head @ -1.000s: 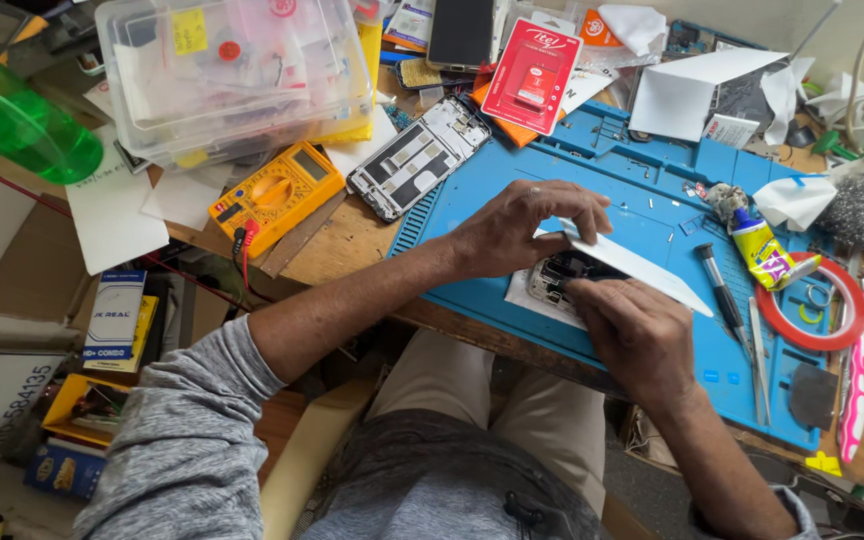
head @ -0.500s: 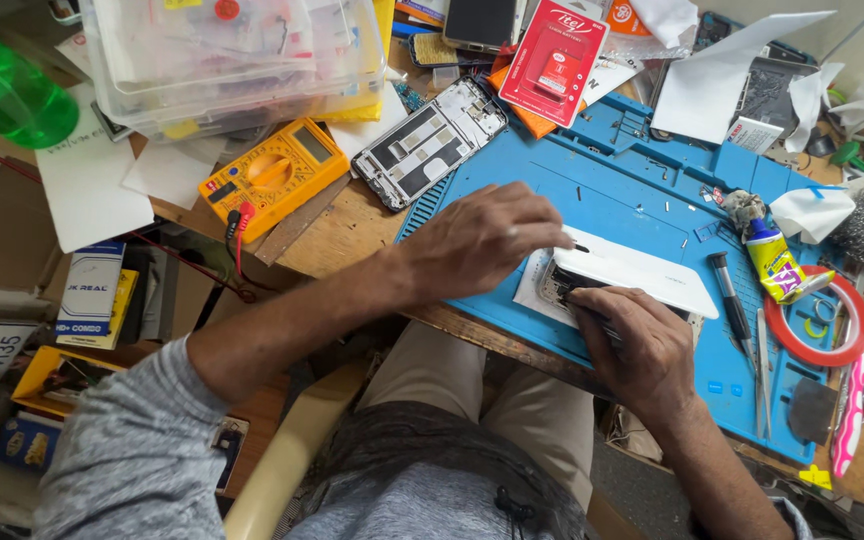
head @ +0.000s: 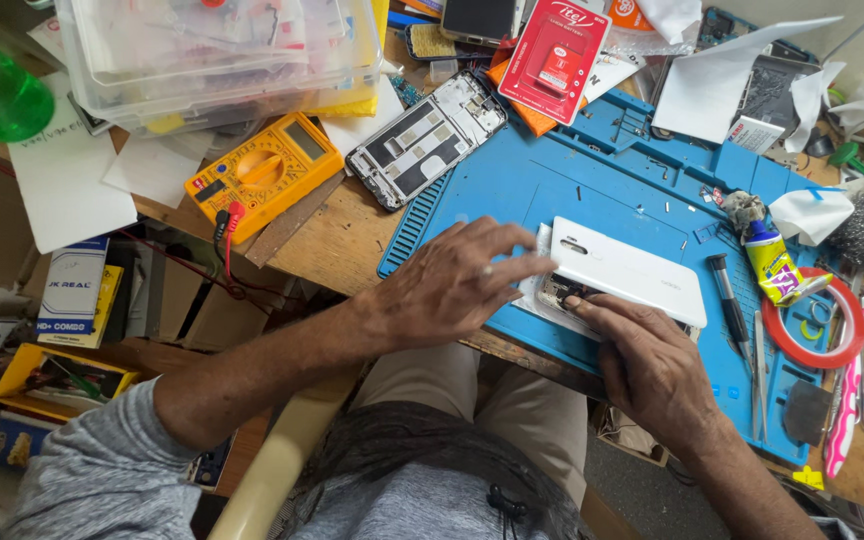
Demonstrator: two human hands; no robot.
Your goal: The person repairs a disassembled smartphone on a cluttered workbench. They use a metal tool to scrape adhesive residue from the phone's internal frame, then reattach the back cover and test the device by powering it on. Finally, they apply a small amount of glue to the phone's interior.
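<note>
A white phone back cover point(head: 624, 268) lies over an opened phone on a blue work mat point(head: 602, 180). My left hand point(head: 457, 285) rests on the mat, its fingers spread and touching the cover's left end. My right hand point(head: 647, 365) comes from below, with fingertips pressing at the phone's exposed lower left corner point(head: 557, 293), under the cover's edge. A white sheet lies beneath the phone.
A bare phone frame point(head: 424, 140) and a yellow multimeter point(head: 264, 172) lie to the left. A clear plastic box point(head: 217, 50) stands at the back. To the right are a screwdriver point(head: 727, 300), tweezers, a glue tube point(head: 774, 265) and a red tape ring point(head: 814, 320).
The white cover has come down flatter over the phone. My left hand has slid left and spread its fingers; my right hand stays at the phone's lower edge. The view has shifted.
</note>
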